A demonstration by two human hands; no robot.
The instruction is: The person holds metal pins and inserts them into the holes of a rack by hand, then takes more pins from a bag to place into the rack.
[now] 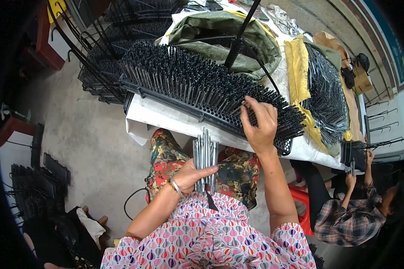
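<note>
My left hand (194, 175) is closed around a bundle of thin silvery metal rods (205, 154), held upright above my lap. In front of me, a long black perforated rack (175, 104) lies slantwise along the table edge. Dark-topped thin rods (184, 71) stand densely in its holes, while bare holes show along the near side. Over the rack's right part, my right hand (261, 123) pinches a thin metal rod between thumb and forefinger. That rod's lower part is hard to separate from the ones standing beside it.
Behind the rack sits an open green woven sack (260, 49), with a black frame (234, 47) rising before it. More filled racks (107, 67) with hooked rods stand left. At right are a yellow-edged bag of dark rods (323, 89) and a seated co-worker (350, 219) holding rods.
</note>
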